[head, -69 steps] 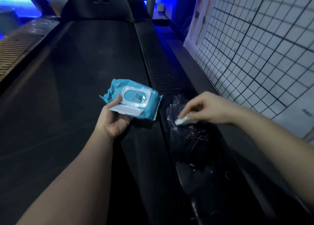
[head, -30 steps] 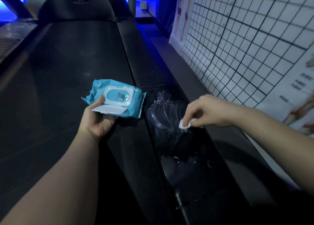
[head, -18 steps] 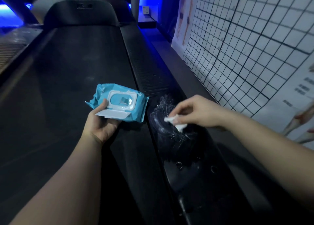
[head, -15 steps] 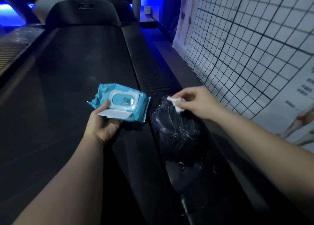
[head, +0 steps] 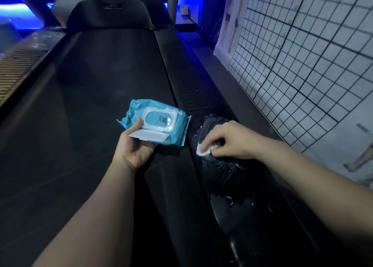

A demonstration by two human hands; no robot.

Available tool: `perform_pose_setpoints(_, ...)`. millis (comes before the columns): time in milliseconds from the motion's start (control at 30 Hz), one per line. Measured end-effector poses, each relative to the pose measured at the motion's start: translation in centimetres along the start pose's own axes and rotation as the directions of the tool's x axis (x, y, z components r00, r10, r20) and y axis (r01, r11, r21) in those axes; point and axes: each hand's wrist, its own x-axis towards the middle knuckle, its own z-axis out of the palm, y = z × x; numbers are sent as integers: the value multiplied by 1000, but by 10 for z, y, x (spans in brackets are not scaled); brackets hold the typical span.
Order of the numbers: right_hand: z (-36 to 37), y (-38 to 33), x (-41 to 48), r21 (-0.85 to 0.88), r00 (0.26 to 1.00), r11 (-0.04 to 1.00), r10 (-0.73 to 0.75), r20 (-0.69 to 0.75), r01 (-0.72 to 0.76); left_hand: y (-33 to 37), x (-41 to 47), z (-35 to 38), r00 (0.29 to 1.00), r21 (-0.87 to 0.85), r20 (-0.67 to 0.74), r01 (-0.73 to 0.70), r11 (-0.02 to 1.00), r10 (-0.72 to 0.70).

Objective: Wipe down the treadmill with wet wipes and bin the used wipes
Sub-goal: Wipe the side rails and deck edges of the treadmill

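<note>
My left hand (head: 135, 145) holds a blue pack of wet wipes (head: 159, 120) over the black treadmill belt (head: 96, 89); the pack's white flip lid hangs open toward me. My right hand (head: 228, 139) pinches a small crumpled white wet wipe (head: 203, 151) and presses it on the treadmill's glossy right side rail (head: 226, 176). Wet swirl marks shine on the rail around the wipe. Most of the wipe is hidden under my fingers.
A white wall chart with a black grid (head: 314, 51) runs close along the right of the rail. The treadmill's motor hood (head: 109, 14) stands at the far end. A ribbed left side rail (head: 18, 65) borders the belt. Blue light glows behind.
My right hand has rubbed the wipe back and forth over the rail; in the last half second it came back toward me and leftward. The left hand keeps the pack steady.
</note>
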Motion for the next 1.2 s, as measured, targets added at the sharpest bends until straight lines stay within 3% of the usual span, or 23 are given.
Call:
perform_pose_setpoints(100,-13,-5,-14,-63,980,998,33,195,-21,-1,1,0,1000,-6,6,2,1000,-2)
perform_pose_setpoints(200,-32,-5,-20,-151,965,987,99,244,-63,0,1,-1,1000,-12,15,1,1000,-1)
perform_pose_setpoints(267,-39,1,-15,-213,983,974,105,153,-71,0,0,-1,1000,-10,18,0,1000,0)
perform_pose_setpoints(333,-37,16,-3,-291,996,952,86,-31,-91,0,0,-1,1000,-5,18,4,1000,-3)
perform_pose_setpoints(433,-15,34,18,-282,942,947,55,-332,-155,0,0,-1,1000,-16,18,10,1000,-10)
perform_pose_setpoints(567,12,27,39,-167,896,978,40,-442,-126,1,0,-1,1000,-15,25,11,1000,-11)
perform_pose_setpoints(667,11,18,39,-139,938,988,20,-345,-72,1,0,-1,1000,-18,24,14,1000,-14)
perform_pose_setpoints(833,-13,3,5,-95,999,995,-9,43,13,1,2,-3,1000,-30,27,11,999,-10)
perform_pose_setpoints(933,-26,8,-10,-171,997,984,-44,69,56,0,2,-3,999,-34,34,14,999,-13)
perform_pose_setpoints(1033,-33,25,-10,-170,996,984,50,-73,-62,0,2,-2,999,-41,33,9,999,-8)
perform_pose_setpoints(1133,-21,34,8,-175,931,967,116,-347,-185,0,1,-2,999,-31,34,9,999,-8)
perform_pose_setpoints(1200,-6,29,22,-140,891,965,141,-432,-221,0,1,-2,1000,-27,24,10,1000,-9)
